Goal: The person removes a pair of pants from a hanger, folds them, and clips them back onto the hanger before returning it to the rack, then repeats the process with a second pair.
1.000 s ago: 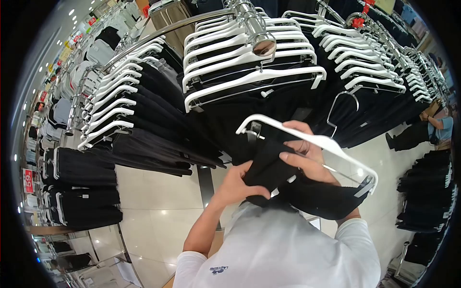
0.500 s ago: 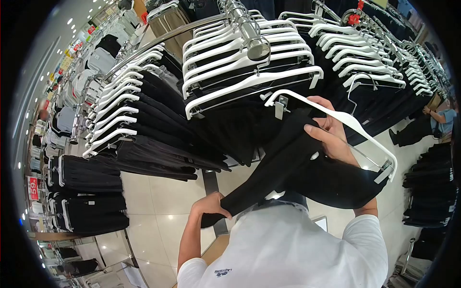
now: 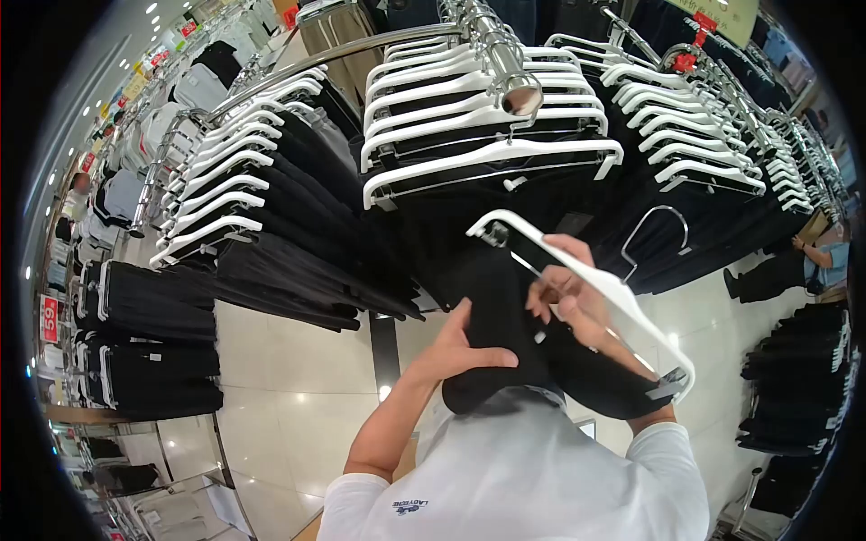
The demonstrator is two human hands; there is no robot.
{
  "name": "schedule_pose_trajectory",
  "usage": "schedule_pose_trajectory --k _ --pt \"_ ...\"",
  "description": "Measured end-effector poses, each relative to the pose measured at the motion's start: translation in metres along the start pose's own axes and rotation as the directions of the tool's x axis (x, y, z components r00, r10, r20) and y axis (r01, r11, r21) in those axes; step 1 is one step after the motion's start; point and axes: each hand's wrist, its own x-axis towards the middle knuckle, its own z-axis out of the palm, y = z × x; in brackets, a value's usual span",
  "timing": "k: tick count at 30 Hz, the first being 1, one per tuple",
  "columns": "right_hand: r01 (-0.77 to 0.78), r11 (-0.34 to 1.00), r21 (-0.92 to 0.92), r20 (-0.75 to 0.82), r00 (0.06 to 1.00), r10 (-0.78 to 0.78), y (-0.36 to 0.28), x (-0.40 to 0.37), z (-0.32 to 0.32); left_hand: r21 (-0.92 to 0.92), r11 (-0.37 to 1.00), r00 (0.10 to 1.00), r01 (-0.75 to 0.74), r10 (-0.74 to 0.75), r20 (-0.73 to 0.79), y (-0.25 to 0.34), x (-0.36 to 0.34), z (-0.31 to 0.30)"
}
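Two hands hold a black garment (image 3: 502, 302), left hand (image 3: 458, 350) with fingers together, right hand (image 3: 577, 298) pinching; red sign (image 3: 50, 317) reads 59.

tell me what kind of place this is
Most likely a clothing shop. Chrome rails carry rows of dark garments on white hangers, and a red price sign shows at the far left. The left hand and right hand hold a black garment on a loose hanger.

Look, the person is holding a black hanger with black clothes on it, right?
No, the hanger is white, not black. The head view shows the right hand holding it, with the black clothes on it gripped by the left hand.
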Motion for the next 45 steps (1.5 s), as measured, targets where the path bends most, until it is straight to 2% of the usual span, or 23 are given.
schedule_pose_trajectory --k 3,4,7,9,12,15,16,19,21,22,23,25,26,27,28,30,32,35,36,37,39,42,45 --pt "0.020 1.000 0.011 -0.031 0.999 -0.020 0.006 -0.002 0.016 0.017 1.000 0.998 -0.017 0.016 0.063 -0.003 0.011 0.005" --pt "0.048 0.986 -0.158 -0.077 0.995 -0.061 0.007 -0.001 0.022 0.068 0.998 0.999 -0.008 0.004 0.054 -0.001 0.011 0.008" --pt "-0.073 0.982 -0.177 -0.219 0.975 0.033 0.003 -0.001 0.035 0.174 0.985 1.000 -0.005 0.003 0.012 0.007 0.010 0.016" --pt "-0.042 0.983 -0.178 -0.269 0.963 -0.007 0.007 0.001 0.034 0.189 0.981 0.999 -0.035 0.040 -0.025 0.004 0.006 0.018" --pt "-0.034 0.985 -0.172 -0.365 0.931 -0.032 -0.004 0.005 0.027 0.061 0.991 0.990 -0.116 0.120 -0.071 -0.008 0.005 0.010" --pt "0.014 0.990 -0.142 -0.453 0.888 -0.078 -0.013 0.012 0.012 0.254 0.960 0.989 0.118 -0.137 0.059 -0.001 -0.009 -0.019" --pt "0.037 0.992 -0.123 -0.493 0.865 -0.094 -0.011 0.014 0.007 0.334 0.926 0.982 0.176 -0.189 0.008 0.001 -0.017 -0.026" --pt "0.037 0.988 -0.149 -0.525 0.844 -0.111 -0.019 0.014 0.001 0.264 0.932 0.967 0.250 -0.251 -0.031 -0.012 -0.043 -0.053" --pt "0.057 0.981 -0.185 -0.495 0.857 -0.143 -0.014 0.014 -0.004 -0.030 0.997 0.996 0.066 -0.068 -0.065 -0.031 -0.061 -0.066" --pt "0.067 0.976 -0.206 -0.471 0.868 -0.159 -0.012 0.013 -0.006 -0.172 0.984 0.994 -0.039 0.021 -0.103 -0.038 -0.067 -0.071" --pt "0.078 0.971 -0.226 -0.445 0.878 -0.174 -0.011 0.012 -0.006 -0.225 0.968 0.987 -0.110 0.080 -0.140 -0.034 -0.071 -0.066" --pt "0.016 0.982 -0.188 -0.459 0.882 -0.102 -0.016 0.009 0.005 -0.318 0.913 0.956 -0.255 0.189 -0.222 -0.012 -0.080 -0.046" --pt "0.051 0.977 -0.205 -0.434 0.890 -0.138 -0.012 0.008 0.004 -0.364 0.877 0.940 -0.314 0.234 -0.247 -0.004 -0.081 -0.039" --pt "0.086 0.972 -0.220 -0.407 0.897 -0.172 -0.008 0.007 0.005 -0.361 0.881 0.932 -0.306 0.200 -0.302 0.002 -0.081 -0.030" --pt "0.055 0.967 -0.250 -0.394 0.906 -0.154 -0.011 0.004 0.008 -0.358 0.885 0.920 -0.297 0.164 -0.357 0.008 -0.079 -0.021" --pt "0.087 0.979 -0.185 -0.303 0.942 -0.141 -0.010 -0.001 0.019 -0.323 0.908 0.856 -0.268 0.071 -0.512 0.025 -0.063 0.014" --pt "0.071 0.991 -0.116 -0.213 0.972 -0.095 0.001 -0.006 0.030 -0.347 0.911 0.858 -0.223 0.014 -0.514 0.007 -0.035 0.019" --pt "0.130 0.955 -0.268 -0.126 0.978 -0.168 0.017 -0.010 0.044 -0.380 0.912 0.861 -0.151 -0.067 -0.504 -0.002 -0.009 0.030" --pt "0.158 0.942 -0.297 -0.103 0.975 -0.196 0.025 -0.013 0.044 -0.397 0.897 0.869 -0.192 -0.033 -0.493 -0.003 -0.004 0.034" --pt "0.204 0.895 -0.397 -0.081 0.963 -0.256 0.030 -0.014 0.044 -0.384 0.904 0.883 -0.189 -0.015 -0.469 -0.007 -0.002 0.035" --pt "0.239 0.862 -0.447 -0.099 0.945 -0.313 0.028 -0.015 0.048 -0.357 0.916 0.907 -0.181 0.015 -0.420 -0.017 -0.002 0.035" --pt "0.189 0.839 -0.511 -0.153 0.940 -0.305 0.031 -0.017 0.047 -0.366 0.910 0.911 -0.195 0.029 -0.412 -0.021 -0.002 0.032" --pt "0.239 0.823 -0.515 -0.087 0.941 -0.328 0.027 -0.019 0.048 -0.336 0.919 0.892 -0.206 0.035 -0.451 -0.017 -0.004 0.035"
